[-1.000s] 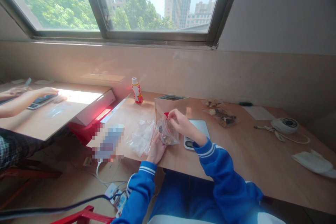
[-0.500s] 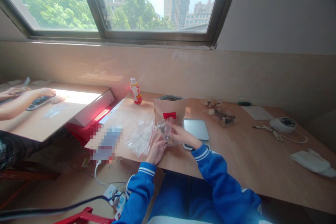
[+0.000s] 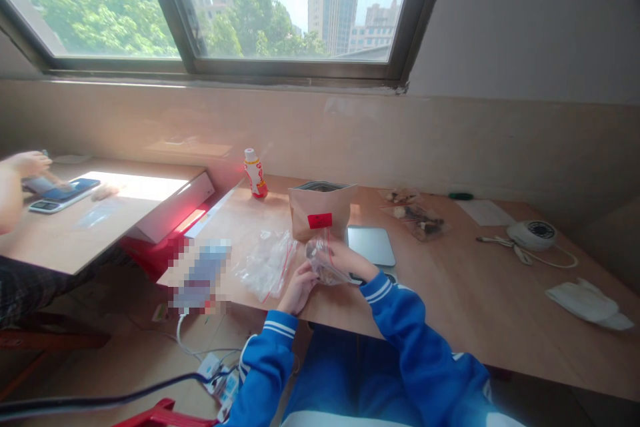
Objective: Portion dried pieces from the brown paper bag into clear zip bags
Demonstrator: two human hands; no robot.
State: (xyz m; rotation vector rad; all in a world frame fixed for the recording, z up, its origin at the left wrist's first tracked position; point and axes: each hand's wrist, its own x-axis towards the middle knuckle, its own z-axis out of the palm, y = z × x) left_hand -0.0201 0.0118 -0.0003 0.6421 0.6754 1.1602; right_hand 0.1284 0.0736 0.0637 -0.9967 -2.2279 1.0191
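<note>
A small clear zip bag with brownish pieces in it is held up just above the table between my two hands. My left hand pinches its lower left edge. My right hand closes on the bag from the right; its fingertips are partly hidden by plastic, so I cannot tell if they are inside or behind it. Right behind stands an open brown paper pouch with a red label. A digital scale lies beside my right hand, partly covered by that arm. Left of my hands, empty zip bags lie heaped.
Filled clear bags lie at the back right, near a paper sheet, a white dome camera and a crumpled white cloth. A drink bottle stands at the back. At the left table, a co-worker's hand is over a scale.
My right hand has moved slightly forward and left against the bag, whose plastic now spreads further right. The co-worker's hand at the left has drawn back leftward. The view has shifted a little.
</note>
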